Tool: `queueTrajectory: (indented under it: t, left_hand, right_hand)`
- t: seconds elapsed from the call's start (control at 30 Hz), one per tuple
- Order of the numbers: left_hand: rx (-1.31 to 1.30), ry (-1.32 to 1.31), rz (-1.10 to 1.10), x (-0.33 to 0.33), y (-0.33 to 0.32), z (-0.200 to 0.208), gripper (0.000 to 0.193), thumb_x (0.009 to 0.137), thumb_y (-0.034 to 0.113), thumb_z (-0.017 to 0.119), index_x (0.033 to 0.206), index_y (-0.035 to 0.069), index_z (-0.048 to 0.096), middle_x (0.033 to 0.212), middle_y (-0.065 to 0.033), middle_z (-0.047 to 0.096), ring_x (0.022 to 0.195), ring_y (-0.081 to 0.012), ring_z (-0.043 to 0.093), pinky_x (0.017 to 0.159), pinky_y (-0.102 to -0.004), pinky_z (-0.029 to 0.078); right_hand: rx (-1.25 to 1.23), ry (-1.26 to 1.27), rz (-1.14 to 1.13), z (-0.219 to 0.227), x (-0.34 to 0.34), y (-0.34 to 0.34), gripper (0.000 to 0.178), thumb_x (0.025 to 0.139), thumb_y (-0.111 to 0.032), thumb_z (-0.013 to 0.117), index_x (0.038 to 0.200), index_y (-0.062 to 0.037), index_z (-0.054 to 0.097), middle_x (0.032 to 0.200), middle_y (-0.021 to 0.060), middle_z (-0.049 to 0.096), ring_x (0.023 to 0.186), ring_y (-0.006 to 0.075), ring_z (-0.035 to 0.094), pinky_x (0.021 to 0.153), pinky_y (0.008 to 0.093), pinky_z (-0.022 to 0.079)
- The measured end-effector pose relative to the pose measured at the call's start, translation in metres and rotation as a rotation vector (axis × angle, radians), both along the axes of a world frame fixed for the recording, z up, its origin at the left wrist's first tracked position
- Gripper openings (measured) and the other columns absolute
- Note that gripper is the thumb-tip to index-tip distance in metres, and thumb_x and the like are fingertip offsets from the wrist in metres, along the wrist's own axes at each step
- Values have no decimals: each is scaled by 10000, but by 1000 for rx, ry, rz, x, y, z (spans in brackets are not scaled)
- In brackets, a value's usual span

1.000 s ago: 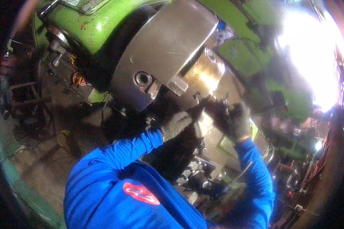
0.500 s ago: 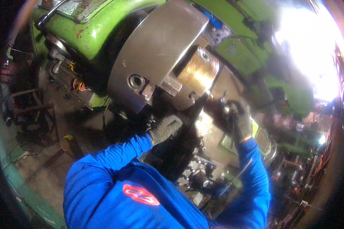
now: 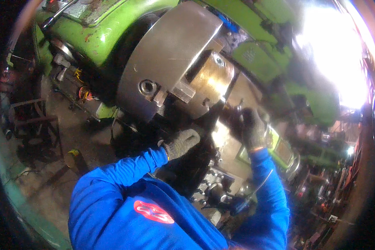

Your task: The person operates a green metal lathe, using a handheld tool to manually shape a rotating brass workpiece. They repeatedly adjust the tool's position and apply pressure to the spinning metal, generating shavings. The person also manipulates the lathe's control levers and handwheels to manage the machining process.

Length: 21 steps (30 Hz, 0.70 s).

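Note:
A large steel lathe chuck [image 3: 166,50] fills the upper middle of the view. Its jaws hold a shiny, brass-coloured round workpiece [image 3: 214,81]. Below the chuck, my left hand [image 3: 182,143] wears a grey knitted glove, its fingers closed together over a dark area; what lies under them is hidden. My right hand [image 3: 254,130], gloved too, is at the right of the workpiece, above the metal slide. Its fingers curl around a dark spot beside a small metal fitting [image 3: 239,106]; what they grip does not show clearly.
The green lathe headstock [image 3: 100,39] stands behind the chuck at the left. A tool post with several bolts [image 3: 214,187] sits close to my body. A dark metal frame [image 3: 35,121] stands on the floor at left. Strong light glares at the upper right.
My right hand and forearm have shifted slightly left, closer to the workpiece. My left hand stays nearly in place. The chuck appears a little lower-left in the view.

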<state>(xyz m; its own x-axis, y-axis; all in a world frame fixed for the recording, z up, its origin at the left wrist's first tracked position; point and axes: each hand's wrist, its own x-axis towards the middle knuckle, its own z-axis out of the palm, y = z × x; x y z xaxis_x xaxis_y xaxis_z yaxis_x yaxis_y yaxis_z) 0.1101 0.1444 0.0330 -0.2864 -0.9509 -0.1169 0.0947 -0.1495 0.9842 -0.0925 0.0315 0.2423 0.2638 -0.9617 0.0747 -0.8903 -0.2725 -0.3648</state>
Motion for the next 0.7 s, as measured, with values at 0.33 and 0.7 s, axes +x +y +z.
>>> queueTrajectory:
  t: [0.33,0.7]
  left_hand:
    - [-169,-84,80,-1,13,-8,150,973,172,668,1067,59,697,1027,-149,698,1025,-349,662,912,-445,527]
    - [-171,-212,-4,1,3,0,200,1036,221,615,1112,43,666,1086,-103,662,1031,-236,610,939,-369,504]
  right_hand:
    - [-26,-13,-13,-4,2,1,154,941,-45,651,1067,-117,703,912,103,752,811,240,755,671,351,587]
    - [-191,182,172,12,-10,-4,201,910,-66,658,1097,-100,723,1052,150,749,939,327,738,796,412,577]
